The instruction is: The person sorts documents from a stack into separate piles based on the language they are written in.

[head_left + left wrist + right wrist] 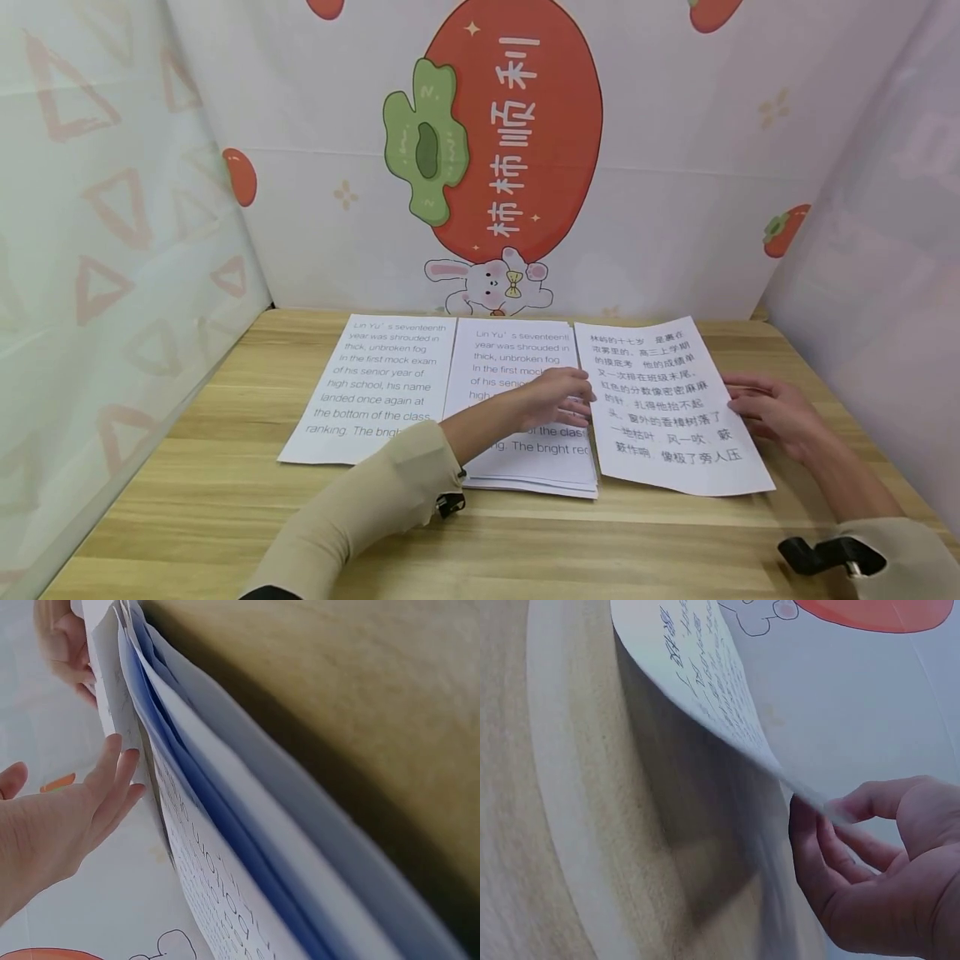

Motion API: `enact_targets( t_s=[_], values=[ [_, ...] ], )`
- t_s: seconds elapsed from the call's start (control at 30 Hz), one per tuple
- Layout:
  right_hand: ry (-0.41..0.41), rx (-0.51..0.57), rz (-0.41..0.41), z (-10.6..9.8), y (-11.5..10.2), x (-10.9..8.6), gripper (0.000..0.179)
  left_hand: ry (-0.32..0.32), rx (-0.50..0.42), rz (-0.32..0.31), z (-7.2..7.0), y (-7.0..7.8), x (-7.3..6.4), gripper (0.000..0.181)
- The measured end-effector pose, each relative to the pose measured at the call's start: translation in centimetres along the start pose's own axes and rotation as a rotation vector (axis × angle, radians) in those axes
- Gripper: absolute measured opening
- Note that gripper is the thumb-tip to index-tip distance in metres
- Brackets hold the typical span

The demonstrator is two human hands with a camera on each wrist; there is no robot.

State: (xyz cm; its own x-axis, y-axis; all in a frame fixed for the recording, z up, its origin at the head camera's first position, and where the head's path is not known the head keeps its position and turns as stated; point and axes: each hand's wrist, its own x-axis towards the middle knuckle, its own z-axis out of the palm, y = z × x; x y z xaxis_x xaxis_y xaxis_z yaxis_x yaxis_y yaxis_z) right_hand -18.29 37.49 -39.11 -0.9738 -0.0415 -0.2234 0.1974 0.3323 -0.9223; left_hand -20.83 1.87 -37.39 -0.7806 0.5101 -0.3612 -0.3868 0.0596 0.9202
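A sheet of paper printed in Chinese [656,408] lies tilted at the right of the table. My right hand [776,414] pinches its right edge between thumb and fingers; in the right wrist view that edge of the sheet [705,697] is lifted and bowed off the wood. At the sheet's left edge is my left hand [551,398], its fingers extended and the thumb held apart in the left wrist view. Whether those fingertips touch the paper is hard to tell. Beneath my left forearm is a stack of English-printed sheets [525,475], several layers showing along its near edge.
Left of the stack lies another English-printed paper [375,387], partly hidden by my left sleeve. The wooden table [630,542] meets a fabric backdrop [675,233] with a persimmon and a rabbit. Fabric walls also stand at both sides.
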Motion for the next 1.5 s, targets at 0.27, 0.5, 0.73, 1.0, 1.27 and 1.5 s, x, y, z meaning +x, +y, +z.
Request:
enact_targets(
  t_s=[0.27,0.5,0.73,1.0,1.27,1.5],
  values=[
    [0.052,-0.153,0.052,0.2,-0.5,-0.3,0.068,-0.001,0.025,-0.006,0.1,0.1,0.0,0.072],
    [0.070,-0.218,0.067,0.2,-0.8,-0.6,0.069,-0.021,-0.009,-0.034,0.1,0.1,0.2,0.075],
    [0.071,-0.236,0.038,0.3,-0.6,-0.7,0.067,-0.011,-0.025,-0.041,-0.1,0.0,0.3,0.071],
    [0.102,-0.269,-0.010,0.8,-1.2,-1.1,0.063,-0.020,0.020,-0.039,-0.2,0.0,0.0,0.061],
    [0.010,-0.305,-0.078,3.1,-2.8,-1.3,0.055,0.039,0.104,-0.024,-1.7,-0.4,-0.8,0.052],
    [-0.095,-0.196,-0.090,5.6,-3.7,-0.8,0.055,0.068,0.171,-0.007,-3.3,-0.4,-2.1,0.050]
  ],
)
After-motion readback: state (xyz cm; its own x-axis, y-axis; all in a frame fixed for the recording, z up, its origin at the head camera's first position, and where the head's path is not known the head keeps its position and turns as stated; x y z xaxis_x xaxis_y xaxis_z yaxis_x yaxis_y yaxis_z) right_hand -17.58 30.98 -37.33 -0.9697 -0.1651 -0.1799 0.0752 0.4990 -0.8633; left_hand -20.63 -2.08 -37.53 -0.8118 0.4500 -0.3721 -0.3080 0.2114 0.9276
